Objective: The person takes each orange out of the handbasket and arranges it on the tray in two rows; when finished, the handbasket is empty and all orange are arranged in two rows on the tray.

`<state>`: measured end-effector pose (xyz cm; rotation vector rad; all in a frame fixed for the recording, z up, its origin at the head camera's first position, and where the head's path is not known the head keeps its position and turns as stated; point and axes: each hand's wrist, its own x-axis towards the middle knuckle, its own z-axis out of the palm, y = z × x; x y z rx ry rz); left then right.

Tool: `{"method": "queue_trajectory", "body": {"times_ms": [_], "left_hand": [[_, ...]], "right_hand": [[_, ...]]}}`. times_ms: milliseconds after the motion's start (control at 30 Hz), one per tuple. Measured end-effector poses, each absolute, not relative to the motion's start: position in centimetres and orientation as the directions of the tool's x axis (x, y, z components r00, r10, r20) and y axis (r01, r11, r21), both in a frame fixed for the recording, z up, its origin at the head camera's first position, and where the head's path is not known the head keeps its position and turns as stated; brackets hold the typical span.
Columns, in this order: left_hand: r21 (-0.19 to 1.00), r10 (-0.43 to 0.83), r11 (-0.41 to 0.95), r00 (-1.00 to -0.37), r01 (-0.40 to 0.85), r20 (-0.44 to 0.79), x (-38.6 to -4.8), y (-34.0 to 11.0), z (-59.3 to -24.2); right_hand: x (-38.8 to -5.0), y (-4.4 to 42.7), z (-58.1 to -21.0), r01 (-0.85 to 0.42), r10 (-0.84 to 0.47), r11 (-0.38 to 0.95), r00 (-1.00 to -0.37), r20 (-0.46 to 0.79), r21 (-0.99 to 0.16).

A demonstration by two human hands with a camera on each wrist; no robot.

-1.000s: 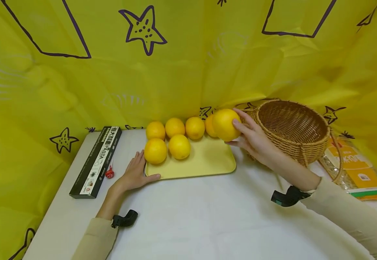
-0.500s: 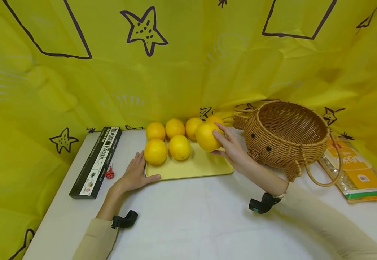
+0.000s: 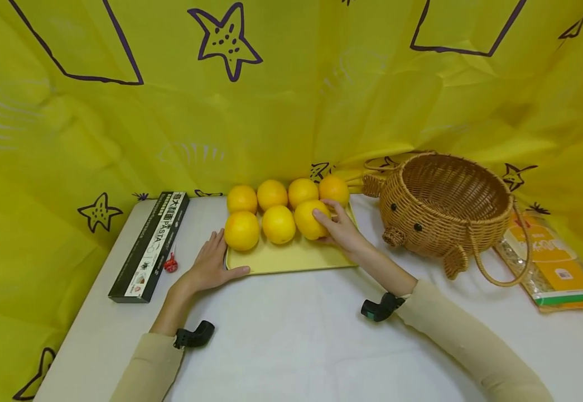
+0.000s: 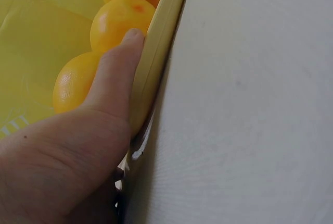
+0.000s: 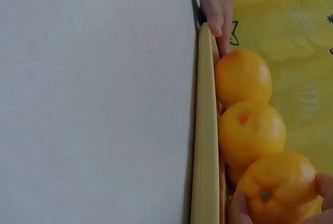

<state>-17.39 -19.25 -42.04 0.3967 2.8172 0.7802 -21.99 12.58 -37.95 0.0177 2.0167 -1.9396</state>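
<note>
My right hand grips an orange at the right end of the front row on a pale yellow tray. In the right wrist view, thumb and fingers lie on either side of that orange, its stem spot showing. Two more oranges, one at the left and one in the middle, complete that row. Behind it stands a back row of several oranges. My left hand rests at the tray's left front corner, fingers straight along its side and thumb along the front rim.
Right of the tray stands a wicker basket with an animal face and loop handles. Beyond it lies a bag of grain. At left are a black pasta box and a red-wrapped lollipop. A yellow curtain hangs behind.
My right hand has carried the orange leftward and down from near the basket into the front row, beside the middle orange. The left hand keeps its place at the tray corner.
</note>
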Motion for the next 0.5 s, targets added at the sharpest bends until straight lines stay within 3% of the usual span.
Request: {"method": "queue_trajectory", "body": {"times_ms": [333, 500], "left_hand": [[0.528, 0.31, 0.823, -0.944, 0.208, -0.11, -17.69, -19.25, -41.84], [0.517, 0.312, 0.828, -0.945, 0.218, -0.101, -17.48, -19.41, -41.87]], "right_hand": [[-22.6, 12.28, -38.58, 0.082, -0.216, 0.341, -0.963, -0.163, -0.937], [-22.7, 12.04, -38.26, 0.132, -0.274, 0.35, -0.932, -0.236, -0.927]]}}
